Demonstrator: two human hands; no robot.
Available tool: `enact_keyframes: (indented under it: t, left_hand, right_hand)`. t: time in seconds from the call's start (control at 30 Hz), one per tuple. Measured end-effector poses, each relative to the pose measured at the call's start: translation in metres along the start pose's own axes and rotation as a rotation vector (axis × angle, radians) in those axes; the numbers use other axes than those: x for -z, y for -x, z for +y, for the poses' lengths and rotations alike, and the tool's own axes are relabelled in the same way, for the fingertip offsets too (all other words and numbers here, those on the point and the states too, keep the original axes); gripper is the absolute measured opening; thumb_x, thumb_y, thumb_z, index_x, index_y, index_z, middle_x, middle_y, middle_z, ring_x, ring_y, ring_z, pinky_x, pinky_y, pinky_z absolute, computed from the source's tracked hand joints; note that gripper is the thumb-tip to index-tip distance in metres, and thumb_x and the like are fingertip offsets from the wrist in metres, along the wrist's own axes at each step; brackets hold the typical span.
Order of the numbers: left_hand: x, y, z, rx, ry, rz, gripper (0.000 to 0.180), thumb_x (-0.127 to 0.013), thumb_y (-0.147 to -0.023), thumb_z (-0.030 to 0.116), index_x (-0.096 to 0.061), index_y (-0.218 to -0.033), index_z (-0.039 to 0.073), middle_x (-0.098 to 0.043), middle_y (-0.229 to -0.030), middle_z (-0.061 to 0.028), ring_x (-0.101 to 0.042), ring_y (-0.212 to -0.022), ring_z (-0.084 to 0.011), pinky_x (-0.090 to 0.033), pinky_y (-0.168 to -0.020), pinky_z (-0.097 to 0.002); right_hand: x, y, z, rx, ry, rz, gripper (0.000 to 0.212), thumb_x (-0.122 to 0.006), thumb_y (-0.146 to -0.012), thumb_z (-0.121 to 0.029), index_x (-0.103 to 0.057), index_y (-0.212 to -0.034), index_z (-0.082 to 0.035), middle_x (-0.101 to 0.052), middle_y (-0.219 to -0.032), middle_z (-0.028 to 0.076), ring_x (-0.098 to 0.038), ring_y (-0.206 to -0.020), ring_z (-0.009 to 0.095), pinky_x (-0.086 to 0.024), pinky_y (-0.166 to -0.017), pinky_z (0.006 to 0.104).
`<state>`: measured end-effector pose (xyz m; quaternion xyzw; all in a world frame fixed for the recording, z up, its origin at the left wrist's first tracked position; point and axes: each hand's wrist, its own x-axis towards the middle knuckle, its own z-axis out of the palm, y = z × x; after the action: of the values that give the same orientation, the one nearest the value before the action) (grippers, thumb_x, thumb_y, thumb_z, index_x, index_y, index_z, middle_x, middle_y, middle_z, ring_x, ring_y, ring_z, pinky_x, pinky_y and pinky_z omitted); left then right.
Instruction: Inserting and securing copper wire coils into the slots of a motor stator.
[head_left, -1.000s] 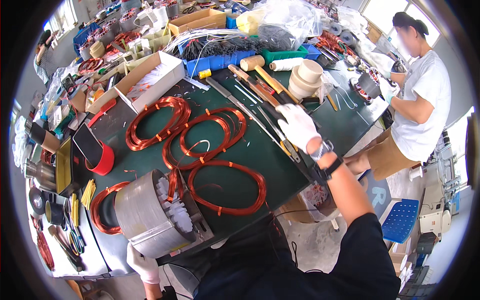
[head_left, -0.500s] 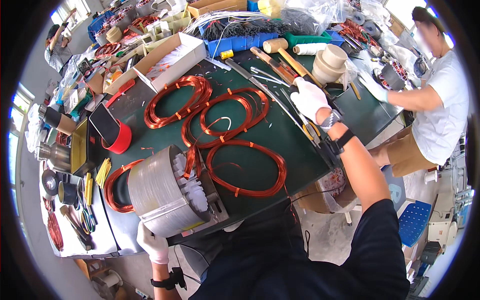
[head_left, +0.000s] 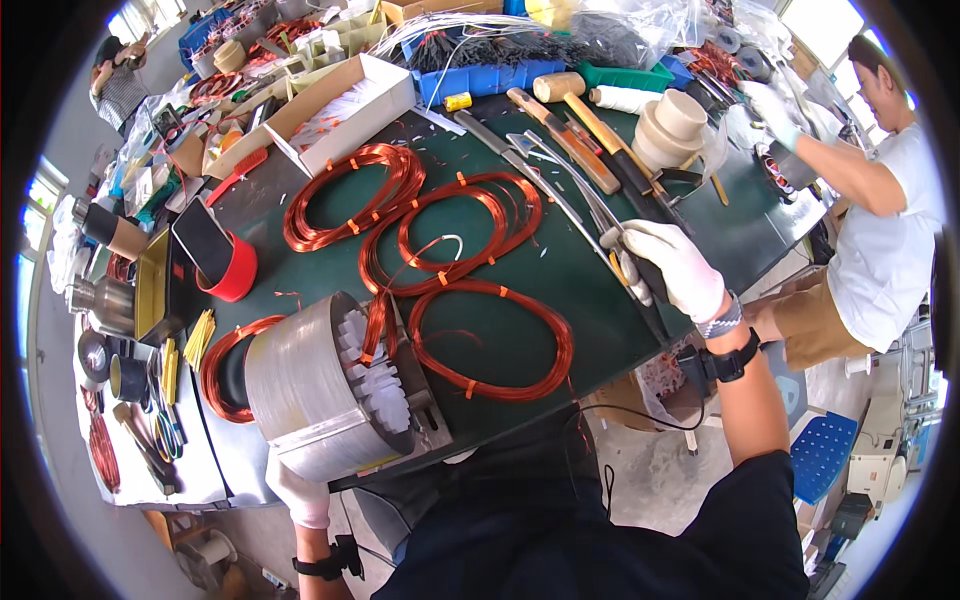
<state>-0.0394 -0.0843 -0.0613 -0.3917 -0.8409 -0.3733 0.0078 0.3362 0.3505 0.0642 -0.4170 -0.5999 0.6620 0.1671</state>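
A large grey stator core lies on its side at the near edge of the green-topped bench. White slot insulation pokes from its open end, and copper wire runs into it. My left hand, in a white glove, is against the core's lower near side; its fingers are hidden. My gloved right hand is over the tools at the right edge, its fingers curled round a dark piece with a grey tip, too covered to name. Beside it lie long metal tools. Orange-taped copper wire coils lie mid-bench.
A mallet and a wooden-handled tool lie toward the back right, near beige tapered cylinders. A phone leans in a red holder at left. A white box holds paper strips. Another person stands at right.
My right hand has drawn back toward me from the wooden-handled tools to the near end of the metal tools. My left hand stays by the stator core. The other person's arm has risen.
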Motion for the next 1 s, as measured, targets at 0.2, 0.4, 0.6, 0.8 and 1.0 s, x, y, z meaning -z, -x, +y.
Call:
enact_keyframes:
  t: [0.2, 0.4, 0.6, 0.8, 1.0]
  left_hand:
    - [-0.002, 0.012, -0.030, -0.048, -0.052, -0.056, 0.023, -0.063, -0.083, 0.007, -0.070, -0.102, -0.003, -0.071, -0.096, -0.0139, -0.068, -0.091, -0.0275, -0.054, -0.082, -0.0383]
    - [-0.010, 0.042, -0.066, 0.194, 0.451, 0.047, 0.049, -0.061, -0.104, 0.027, -0.051, -0.144, 0.000, -0.060, -0.138, -0.0154, -0.061, -0.120, -0.0263, -0.050, -0.103, -0.0392]
    - [0.012, 0.057, -0.121, 0.001, 0.120, -0.250, 0.057, -0.051, -0.112, 0.028, -0.032, -0.158, 0.000, -0.049, -0.153, -0.0145, -0.054, -0.131, -0.0241, -0.045, -0.113, -0.0418]
    - [0.016, 0.061, -0.110, -0.113, -0.318, -0.219, 0.035, -0.063, -0.104, 0.020, -0.062, -0.131, -0.003, -0.069, -0.123, -0.0196, -0.069, -0.107, -0.0339, -0.055, -0.095, -0.0453]
    - [0.006, 0.058, -0.106, -0.061, -0.276, -0.160, 0.033, -0.064, -0.103, 0.017, -0.064, -0.130, -0.002, -0.070, -0.122, -0.0188, -0.069, -0.106, -0.0341, -0.055, -0.094, -0.0446]
  right_hand:
    - [-0.013, 0.019, 0.007, 0.199, 0.445, 0.050, 0.023, -0.059, -0.101, -0.012, -0.067, -0.118, 0.001, -0.066, -0.084, 0.005, -0.063, -0.068, 0.010, -0.051, -0.062, 0.0257]
    - [-0.044, 0.028, 0.017, 0.612, 0.710, -0.186, 0.045, -0.074, -0.085, -0.004, -0.071, -0.129, -0.006, -0.071, -0.094, 0.014, -0.069, -0.082, 0.030, -0.055, -0.079, 0.0374]
    - [-0.071, 0.018, 0.023, 0.670, 0.710, -0.256, 0.054, -0.080, -0.080, -0.002, -0.073, -0.131, -0.016, -0.060, -0.078, 0.010, -0.063, -0.069, 0.029, -0.051, -0.064, 0.0379]
    - [-0.078, 0.010, 0.020, 0.701, 0.828, -0.255, 0.055, -0.082, -0.077, -0.004, -0.075, -0.129, -0.021, -0.054, -0.073, 0.007, -0.060, -0.064, 0.027, -0.049, -0.059, 0.0377]
    - [-0.077, 0.009, 0.017, 0.732, 0.888, -0.256, 0.053, -0.082, -0.078, -0.006, -0.074, -0.129, -0.020, -0.055, -0.073, 0.007, -0.061, -0.065, 0.027, -0.050, -0.059, 0.0378]
